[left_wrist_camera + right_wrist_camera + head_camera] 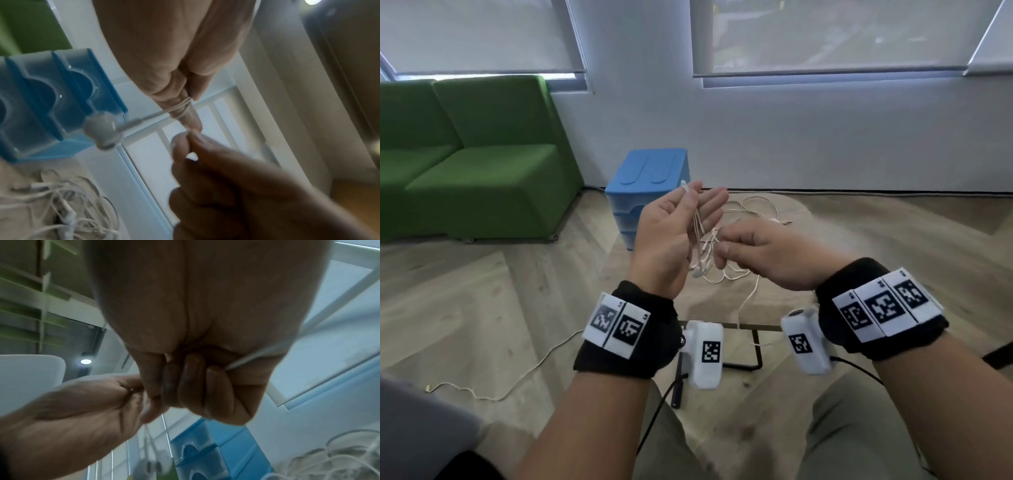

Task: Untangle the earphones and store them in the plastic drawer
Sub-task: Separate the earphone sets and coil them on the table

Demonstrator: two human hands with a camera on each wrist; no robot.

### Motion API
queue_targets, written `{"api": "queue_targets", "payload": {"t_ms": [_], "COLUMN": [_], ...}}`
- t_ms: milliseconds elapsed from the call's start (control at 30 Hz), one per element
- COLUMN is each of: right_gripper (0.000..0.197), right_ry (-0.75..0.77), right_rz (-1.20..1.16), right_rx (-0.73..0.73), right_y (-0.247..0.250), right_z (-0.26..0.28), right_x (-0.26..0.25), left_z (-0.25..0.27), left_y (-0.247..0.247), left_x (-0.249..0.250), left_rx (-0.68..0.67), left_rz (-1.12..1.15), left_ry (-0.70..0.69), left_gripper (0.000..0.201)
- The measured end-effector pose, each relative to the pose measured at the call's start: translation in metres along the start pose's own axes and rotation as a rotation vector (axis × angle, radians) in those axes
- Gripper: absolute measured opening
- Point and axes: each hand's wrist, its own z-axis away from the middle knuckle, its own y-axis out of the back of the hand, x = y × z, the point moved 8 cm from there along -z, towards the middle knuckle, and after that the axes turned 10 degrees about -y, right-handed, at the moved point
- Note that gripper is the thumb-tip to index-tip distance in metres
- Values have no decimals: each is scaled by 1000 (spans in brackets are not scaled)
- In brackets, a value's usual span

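Here, in the head view, I hold my left hand (674,229) raised, palm turned inward, fingers nearly straight, with white earphones (700,236) wound over them and hanging down the palm. My right hand (753,250) sits just beside it, fingers curled and pinching a strand of the same cord. More cord lies in a loose heap on the round wooden tabletop (794,212) beyond the hands. The blue plastic drawer (650,178) stands on the floor behind the tabletop, near a green sofa (465,154). A separate cable (517,380) trails across the floor at the left.

In the left wrist view, cord loops wrap a finger of the left hand (164,48), and one earbud (101,129) dangles in front of the drawer (51,97). The right hand's fingertips (185,144) meet close below the loops.

In the right wrist view, the right hand (201,369) is closed on a strand, and the left hand (82,402) touches its knuckles.
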Motion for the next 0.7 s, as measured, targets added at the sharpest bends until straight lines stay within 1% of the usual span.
{"api": "queue_targets", "payload": {"t_ms": [33, 100, 167, 233, 300, 367, 433, 500, 600, 633, 700], "right_gripper": [26, 26, 27, 27, 33, 34, 31, 29, 27, 26, 24], "right_ry": [-1, 7, 51, 96, 86, 64, 72, 70, -23, -41, -34], "right_rz": [46, 79, 82, 56, 2, -33, -133, -279, -458, -455, -348], "right_rx": [-38, -94, -81, 23, 181, 302, 348, 334, 274, 246, 192], "right_y": [-2, 0, 9, 27, 46, 51, 39, 16, -17, -25, -33], "right_z": [2, 8, 11, 9, 6, 6, 10, 14, 20, 22, 27], "right_x": [-3, -13, -24, -27, -17, -4, 4, 13, 27, 29, 26], "left_z": [3, 7, 10, 14, 17, 21, 25, 28, 32, 32, 32], "left_y": [-1, -2, -3, -4, -4, -4, -4, -4, 1, 4, 10], "left_x": [-1, -6, -11, -14, -13, -13, -12, -10, -9, -11, -16], "left_rx": [-20, -103, -214, -308, -334, -333, -327, -277, -153, -106, -39], "left_rz": [-72, -237, -417, -483, -488, -423, -261, -105, 28, 42, -1], "left_ry": [-19, -39, -53, -45, -6, 36, 72, 91, 66, 58, 33], "left_gripper": [21, 28, 31, 34, 34, 36, 36, 36, 36, 35, 30]}}
